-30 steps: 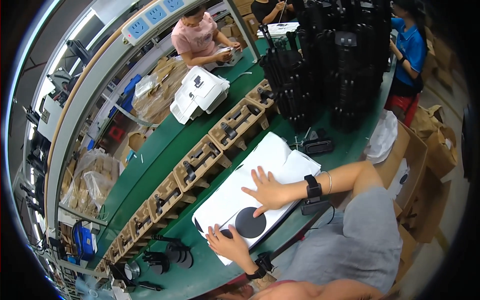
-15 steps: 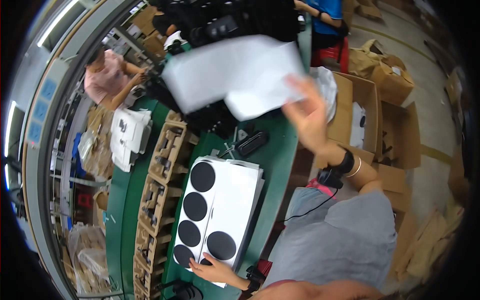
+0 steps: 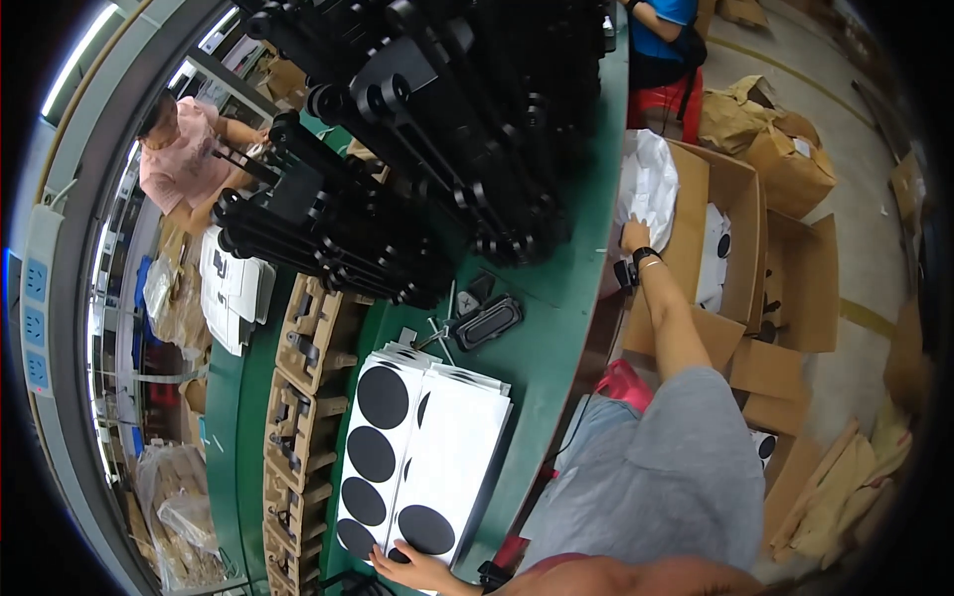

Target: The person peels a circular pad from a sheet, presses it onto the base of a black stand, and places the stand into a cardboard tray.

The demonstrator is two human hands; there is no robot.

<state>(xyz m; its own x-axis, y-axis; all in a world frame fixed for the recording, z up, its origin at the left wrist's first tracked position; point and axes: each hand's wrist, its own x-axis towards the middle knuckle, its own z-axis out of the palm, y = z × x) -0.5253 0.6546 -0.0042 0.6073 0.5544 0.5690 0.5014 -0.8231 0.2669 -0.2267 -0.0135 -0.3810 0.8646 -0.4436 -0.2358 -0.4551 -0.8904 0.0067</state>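
A stack of white sheets (image 3: 452, 417) bearing large black discs lies on the green bench. My left hand (image 3: 412, 571) rests at its near end with fingers spread, touching the top sheet beside a disc. Out to the right, my right hand (image 3: 634, 234) is at the lower edge of a crumpled white plastic bag (image 3: 651, 184), fingers curled. What those fingers hold, if anything, is hidden. Beyond the stack lie a black oval-framed part (image 3: 487, 321) and a small metal T-handled tool (image 3: 439, 336).
Tall black jointed parts (image 3: 437, 129) crowd the far bench. Brown moulded trays (image 3: 295, 417) line its left side, with white plates (image 3: 234, 288) beyond. Open cardboard boxes (image 3: 740, 199) stand at right. One co-worker (image 3: 184, 159) works at far left; another (image 3: 661, 40) sits at far right.
My right hand has swung right, away from over the bench, to the white bag. The large white sheet it held is no longer over the bench. My left hand stays on the stack.
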